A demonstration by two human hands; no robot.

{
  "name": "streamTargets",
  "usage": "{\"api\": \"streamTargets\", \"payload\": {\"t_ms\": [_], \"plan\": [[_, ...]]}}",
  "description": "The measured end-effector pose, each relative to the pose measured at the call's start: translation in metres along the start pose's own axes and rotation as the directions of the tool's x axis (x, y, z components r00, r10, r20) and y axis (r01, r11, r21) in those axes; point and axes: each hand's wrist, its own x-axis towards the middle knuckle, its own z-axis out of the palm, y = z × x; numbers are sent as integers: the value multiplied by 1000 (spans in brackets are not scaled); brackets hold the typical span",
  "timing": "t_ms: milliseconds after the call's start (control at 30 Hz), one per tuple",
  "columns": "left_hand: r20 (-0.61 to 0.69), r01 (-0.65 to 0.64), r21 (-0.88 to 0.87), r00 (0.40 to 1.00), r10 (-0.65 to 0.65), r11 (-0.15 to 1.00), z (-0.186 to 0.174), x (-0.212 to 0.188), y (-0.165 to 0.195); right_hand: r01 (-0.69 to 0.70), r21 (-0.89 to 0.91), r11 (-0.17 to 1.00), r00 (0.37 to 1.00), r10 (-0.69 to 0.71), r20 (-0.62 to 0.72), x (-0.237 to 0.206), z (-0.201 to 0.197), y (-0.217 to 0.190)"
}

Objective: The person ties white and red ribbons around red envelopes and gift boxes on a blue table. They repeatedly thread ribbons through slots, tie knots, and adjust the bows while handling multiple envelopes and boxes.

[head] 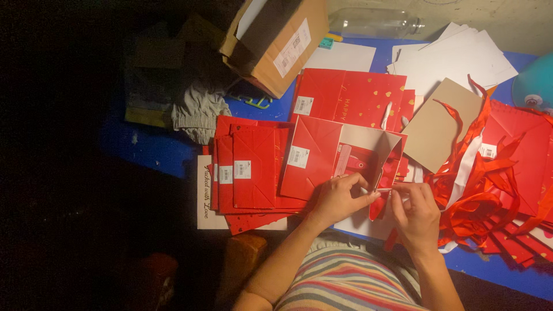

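The person is sitting at a blue surface (167, 151) and is working on a red paper bag (322, 158) that is lying partly unfolded just in front of both hands. The left hand (339, 198) is resting on the near edge of the bag, and its fingers (358, 183) are closing together on something thin and pale at the mouth of the bag. The right hand (416, 214) is meeting it from the other side, with the fingers pinching the same small piece; what exactly it is, I cannot tell, it is too small. Both hands are about equally near to the bag, touching it at its open end.

The bag is lying with its long axis across the view, the folded bottom pointing to the person's left and the open white-lined mouth pointing to the right, toward the hands. A stack of flat red bags (247, 170) is lying just beside it on the left. A heap of red ribbons (484, 190) is lying near the right hand. Farther away, a cardboard box (276, 40), white sheets (455, 60) and a clear bottle (374, 23) are standing.
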Motion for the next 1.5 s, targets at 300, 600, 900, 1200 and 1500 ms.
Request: {"api": "streamTargets", "payload": {"t_ms": [300,600,900,1200,1500], "plan": [[12,-2,-32,1000,2,999,-1,0,-3,-28,-30,999,985,32,171,-5,20,0],[42,58,-21,997,-57,998,1,0,0,3,3,1000,998,-3,64,3,10,14],[64,86,-90,995,-81,992,1,1,-1,12,28,1000,991,-15,133,2,5,-4],[64,62,-96,996,-56,993,1,1,2,66,46,997,989,-71,130,-7,23,21],[82,76,-71,994,-70,995,-1,1,2,182,158,970,982,-188,23,-4,13,5]]}}
